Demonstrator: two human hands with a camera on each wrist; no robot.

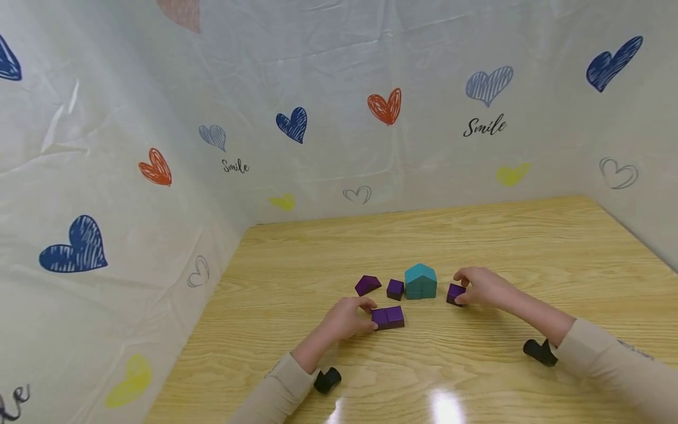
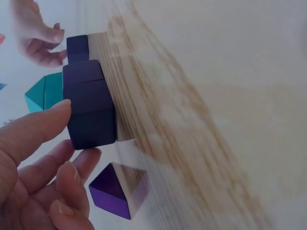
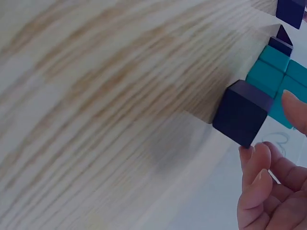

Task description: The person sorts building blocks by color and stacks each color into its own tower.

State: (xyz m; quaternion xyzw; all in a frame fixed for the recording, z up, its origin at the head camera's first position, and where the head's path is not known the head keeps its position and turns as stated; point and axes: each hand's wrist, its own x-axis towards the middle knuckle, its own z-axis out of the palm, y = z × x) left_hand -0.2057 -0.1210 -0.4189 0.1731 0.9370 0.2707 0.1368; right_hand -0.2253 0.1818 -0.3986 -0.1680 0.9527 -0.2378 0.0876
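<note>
On the wooden table (image 1: pixel 477 235) stands a teal house-shaped block stack (image 1: pixel 421 281). My left hand (image 1: pixel 371 315) pinches two joined purple cubes (image 1: pixel 388 317) in front of it; in the left wrist view the thumb (image 2: pixel 48 124) presses the side of the purple pair (image 2: pixel 91 110) and a fingertip touches its end. My right hand (image 1: pixel 462 291) grips a single purple cube (image 1: pixel 455 293) on the table just right of the teal stack. The right wrist view shows that cube (image 3: pixel 242 112) between a fingertip (image 3: pixel 249 158) and the thumb. A purple wedge (image 1: pixel 367 285) and another purple cube (image 1: pixel 395 289) lie left of the stack.
White sheeting printed with hearts (image 1: pixel 291 123) walls the table on the left, back and right. Black wrist-camera mounts (image 1: pixel 326 380) (image 1: pixel 540 351) hang under both sleeves. The teal blocks (image 3: pixel 276 76) sit right behind the right-hand cube.
</note>
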